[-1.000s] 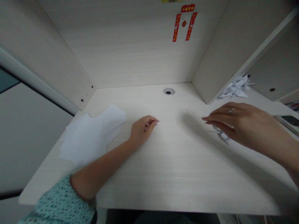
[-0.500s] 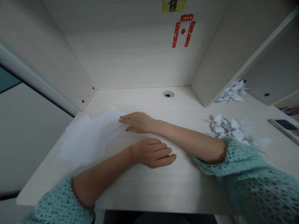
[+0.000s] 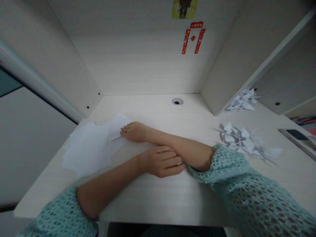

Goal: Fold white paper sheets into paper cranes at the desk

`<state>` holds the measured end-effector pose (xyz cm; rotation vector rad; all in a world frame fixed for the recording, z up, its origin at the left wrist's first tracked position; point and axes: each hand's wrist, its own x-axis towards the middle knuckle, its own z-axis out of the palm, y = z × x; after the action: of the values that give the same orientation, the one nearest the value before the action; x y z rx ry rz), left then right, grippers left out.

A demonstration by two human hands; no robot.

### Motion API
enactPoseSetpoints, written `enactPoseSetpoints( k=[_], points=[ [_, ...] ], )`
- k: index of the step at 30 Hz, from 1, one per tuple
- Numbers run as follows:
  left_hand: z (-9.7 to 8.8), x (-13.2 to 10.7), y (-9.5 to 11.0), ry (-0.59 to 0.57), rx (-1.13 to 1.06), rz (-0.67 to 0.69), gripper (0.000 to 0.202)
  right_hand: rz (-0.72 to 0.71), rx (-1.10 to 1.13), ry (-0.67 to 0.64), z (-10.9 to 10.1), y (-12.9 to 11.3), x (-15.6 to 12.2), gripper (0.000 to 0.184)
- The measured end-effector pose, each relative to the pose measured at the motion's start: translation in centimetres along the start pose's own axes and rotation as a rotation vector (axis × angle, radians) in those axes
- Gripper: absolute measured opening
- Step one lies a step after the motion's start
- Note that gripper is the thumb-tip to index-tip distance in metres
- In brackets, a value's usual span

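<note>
Loose white paper sheets (image 3: 86, 148) overlap on the left of the pale wood desk (image 3: 148, 200). My right hand (image 3: 135, 131) has crossed over from the right, its curled fingers resting on the sheets' right edge. No grip on them is visible. My left hand (image 3: 160, 161) lies on the bare desk with its fingers together, pressed against my right forearm (image 3: 182, 148). It holds nothing that I can see. To the right lies a heap of folded white paper cranes (image 3: 240, 141), untouched by either hand.
A second heap of paper cranes (image 3: 243, 101) sits by the right partition. A phone (image 3: 296, 135) lies at the far right. A cable grommet (image 3: 177, 101) is set near the back wall, which bears red paper decorations (image 3: 194, 38).
My right hand has swept left across the desk onto the paper sheets, uncovering the crane heap. My left hand has shifted right, and its fingers now meet my right forearm.
</note>
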<state>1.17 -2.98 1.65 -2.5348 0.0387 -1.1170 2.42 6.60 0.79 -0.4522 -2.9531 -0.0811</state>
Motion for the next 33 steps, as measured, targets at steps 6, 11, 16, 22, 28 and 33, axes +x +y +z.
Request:
enactPoseSetpoints(
  k=[6, 11, 16, 22, 28, 33],
  points=[
    [0.1, -0.3, 0.1, -0.013, -0.002, -0.006, 0.009, 0.046, -0.05, 0.027, -0.5, 0.0, -0.7, 0.025],
    [0.1, -0.9, -0.2, -0.016, -0.009, -0.124, 0.011, 0.204, 0.093, 0.226, -1.7, 1.0, -3.5, 0.027],
    [0.1, -1.1, -0.5, -0.004, 0.008, -0.461, 0.018, 0.535, 0.559, 0.569, -2.8, 1.7, -8.1, 0.022],
    [0.4, -1.1, -1.6, 0.241, 0.178, -0.961, 0.064, 0.801, 1.142, 1.046, -2.7, 0.9, -13.7, 0.022],
    [1.5, -2.3, -3.1, 0.415, -0.299, -1.438, 0.081, 1.017, 1.372, 1.053, -1.3, -0.3, -17.3, 0.031],
    [1.8, -2.5, -3.3, 0.483, -0.772, -1.656, 0.077, 0.934, 1.281, 1.012, -1.1, -0.2, -17.4, 0.032]
  ],
)
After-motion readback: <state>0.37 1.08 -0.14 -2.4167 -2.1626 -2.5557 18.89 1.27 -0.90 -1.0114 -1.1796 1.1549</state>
